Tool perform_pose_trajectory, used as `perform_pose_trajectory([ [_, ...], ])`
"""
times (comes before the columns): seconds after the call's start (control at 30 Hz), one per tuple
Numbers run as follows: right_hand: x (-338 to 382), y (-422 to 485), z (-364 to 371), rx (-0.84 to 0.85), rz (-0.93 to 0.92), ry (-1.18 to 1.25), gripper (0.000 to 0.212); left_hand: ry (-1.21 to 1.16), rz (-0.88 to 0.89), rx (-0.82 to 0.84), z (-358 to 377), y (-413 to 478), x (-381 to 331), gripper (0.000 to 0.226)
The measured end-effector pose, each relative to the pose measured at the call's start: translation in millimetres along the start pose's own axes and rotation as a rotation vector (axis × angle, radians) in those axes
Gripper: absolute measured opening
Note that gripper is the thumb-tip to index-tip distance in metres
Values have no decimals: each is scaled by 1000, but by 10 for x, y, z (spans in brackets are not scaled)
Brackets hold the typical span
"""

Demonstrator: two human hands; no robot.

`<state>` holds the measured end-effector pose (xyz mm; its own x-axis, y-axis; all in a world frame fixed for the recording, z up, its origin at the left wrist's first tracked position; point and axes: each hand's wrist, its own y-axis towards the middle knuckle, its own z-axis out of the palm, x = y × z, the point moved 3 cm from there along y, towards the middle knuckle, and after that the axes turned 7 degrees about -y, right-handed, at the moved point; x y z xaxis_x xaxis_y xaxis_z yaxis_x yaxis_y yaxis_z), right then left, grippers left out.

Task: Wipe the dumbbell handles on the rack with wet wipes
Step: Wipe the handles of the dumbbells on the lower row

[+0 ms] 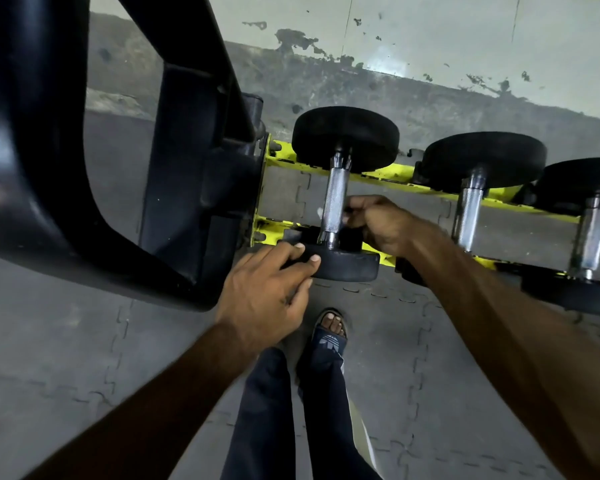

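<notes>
L hand [267, 289] grips the near end of a dumbbell [345, 138] on the yellow rack [388, 174]. R hand [378, 223] curls fingers round its handle [335, 199].

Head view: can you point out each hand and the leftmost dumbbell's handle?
left hand [262, 289]: head view, back of the hand, which grips the near weight [347, 265].
right hand [381, 225]: head view, the knuckles.
handle [336, 199]: head view, knurled middle of the bar.
</notes>
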<state>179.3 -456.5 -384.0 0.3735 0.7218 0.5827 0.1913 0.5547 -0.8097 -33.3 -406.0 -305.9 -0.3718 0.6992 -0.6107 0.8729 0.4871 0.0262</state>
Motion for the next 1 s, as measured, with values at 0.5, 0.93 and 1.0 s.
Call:
perform_pose_trajectory([
  [0.5, -75, -154, -32, -149, -26, -319, 18, 31, 29, 31, 24, 9, 19, 33],
  [0.93, 124, -380, 9, -250, -795, -832, 17, 15, 3, 30, 37, 16, 19, 36],
  [1.0, 269, -293, 37, -281, -892, -954, 17, 24, -3, 48, 43, 1, 8, 36],
])
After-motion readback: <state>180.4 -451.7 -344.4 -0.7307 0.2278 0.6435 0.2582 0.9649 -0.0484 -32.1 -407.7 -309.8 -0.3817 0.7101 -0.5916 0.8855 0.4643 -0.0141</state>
